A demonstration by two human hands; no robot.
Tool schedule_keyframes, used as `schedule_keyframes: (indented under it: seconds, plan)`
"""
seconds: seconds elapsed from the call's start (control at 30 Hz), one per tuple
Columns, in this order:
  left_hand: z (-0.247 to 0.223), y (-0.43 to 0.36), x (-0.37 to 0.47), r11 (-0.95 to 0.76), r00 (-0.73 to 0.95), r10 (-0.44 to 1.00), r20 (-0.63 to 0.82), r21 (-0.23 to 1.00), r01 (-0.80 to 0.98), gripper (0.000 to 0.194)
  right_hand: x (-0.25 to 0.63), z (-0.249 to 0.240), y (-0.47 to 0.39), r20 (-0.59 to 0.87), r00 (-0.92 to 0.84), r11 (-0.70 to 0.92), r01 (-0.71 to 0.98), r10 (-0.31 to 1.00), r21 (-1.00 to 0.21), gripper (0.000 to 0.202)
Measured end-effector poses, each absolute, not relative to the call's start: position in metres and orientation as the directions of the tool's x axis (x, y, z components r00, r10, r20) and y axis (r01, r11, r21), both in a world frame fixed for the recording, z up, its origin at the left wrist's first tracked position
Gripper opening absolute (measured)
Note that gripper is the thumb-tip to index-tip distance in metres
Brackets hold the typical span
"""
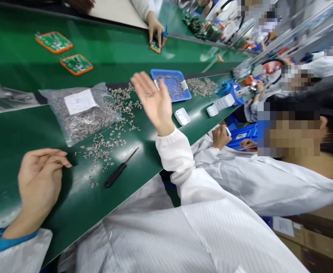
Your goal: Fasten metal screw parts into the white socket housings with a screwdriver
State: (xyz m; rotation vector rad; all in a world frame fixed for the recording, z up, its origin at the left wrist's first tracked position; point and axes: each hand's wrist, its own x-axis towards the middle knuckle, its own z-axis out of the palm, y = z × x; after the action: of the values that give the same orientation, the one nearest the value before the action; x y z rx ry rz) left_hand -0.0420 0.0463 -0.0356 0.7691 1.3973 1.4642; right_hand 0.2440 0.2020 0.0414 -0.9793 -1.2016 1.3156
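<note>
My right hand (155, 99) is stretched out palm up over the green bench, its fingers straight, with a few small metal parts (148, 93) lying on the palm. My left hand (41, 176) is bent above the bench at lower left. Its thumb and fingertips are pressed together, and anything between them is too small to make out. Loose small metal parts (99, 149) are scattered to the right of my left hand. Among them lies a black-handled screwdriver (117, 173). Behind sits a clear plastic bag (83, 123) full of similar parts, bearing a white label.
A blue tray (187, 95) holding small metal parts stands beyond my right hand, near a white plastic case (182, 116). Orange-edged circuit boards (76, 64) rest on the far green surface. A co-worker's hand (155, 32) touches another there. Another person sits close on my right.
</note>
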Motion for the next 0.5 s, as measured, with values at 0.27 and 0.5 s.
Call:
schedule_keyframes:
  seconds: [0.27, 0.5]
  plan:
    - [-0.022, 0.045, -0.032, 0.145, -0.318, 0.933, -0.168, 0.985, -0.094, 0.027, 0.328, 0.025, 0.262, 0.514, 0.353, 0.198, 0.642, 0.782, -0.741, 0.081]
    - [-0.023, 0.041, -0.032, 0.037, -0.236, 0.971, -0.046, 0.998, -0.044, 0.040, 0.226, 0.009, 0.186, 0.630, -0.277, 0.501, 0.841, 0.725, -0.207, 0.067]
